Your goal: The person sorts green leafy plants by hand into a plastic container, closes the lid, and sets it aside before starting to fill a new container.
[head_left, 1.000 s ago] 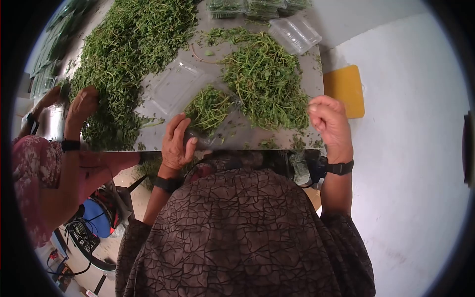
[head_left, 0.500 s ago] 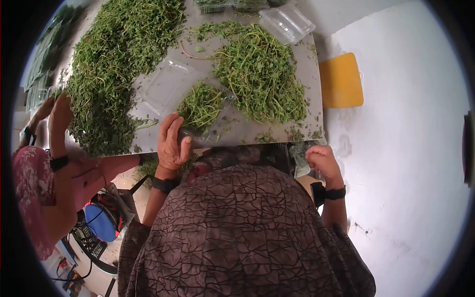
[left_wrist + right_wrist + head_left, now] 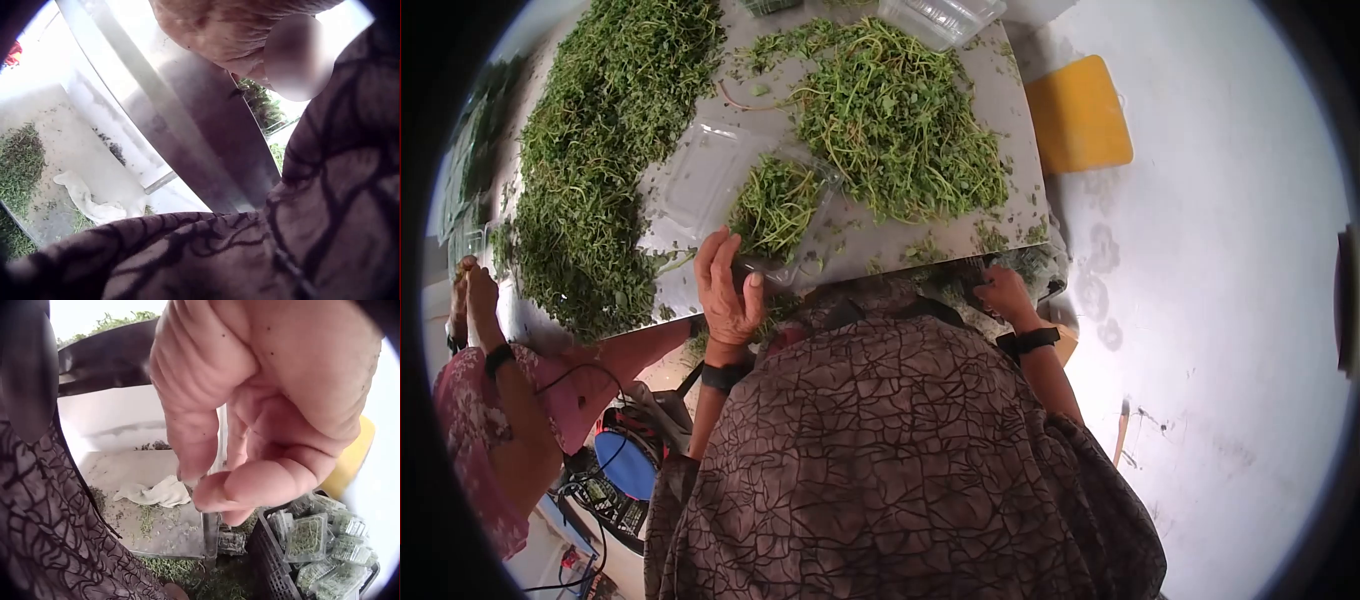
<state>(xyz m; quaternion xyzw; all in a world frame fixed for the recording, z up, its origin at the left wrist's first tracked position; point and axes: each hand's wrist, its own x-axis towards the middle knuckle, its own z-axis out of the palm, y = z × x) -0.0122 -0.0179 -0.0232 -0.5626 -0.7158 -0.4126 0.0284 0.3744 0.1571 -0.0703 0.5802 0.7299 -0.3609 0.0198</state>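
My left hand (image 3: 730,300) rests at the near left edge of a hinged clear plastic box (image 3: 690,185), its fingers fairly straight. Stemmy green leaves (image 3: 778,205) fill the near half of that box. My right hand (image 3: 1007,298) is below the table's front edge at the right. Close up in the right wrist view, its fingers (image 3: 269,481) are curled toward the thumb, with nothing visible between them. Beneath it stands a dark plastic crate (image 3: 270,565) with several filled clear boxes (image 3: 306,539). In the left wrist view only part of the left hand (image 3: 219,31) shows.
Two heaps of greens, a large one (image 3: 595,190) at left and a smaller one (image 3: 900,125) at right, lie on the metal table (image 3: 880,240). An empty clear box (image 3: 940,20) sits at the far edge. Another person's hands (image 3: 480,300) are at left. A white cloth (image 3: 156,492) lies below.
My right hand has dropped from beside the right heap to below the table edge, moving inward. My left hand stays at the box. The head view has shifted; the other person's hands have left the large heap.
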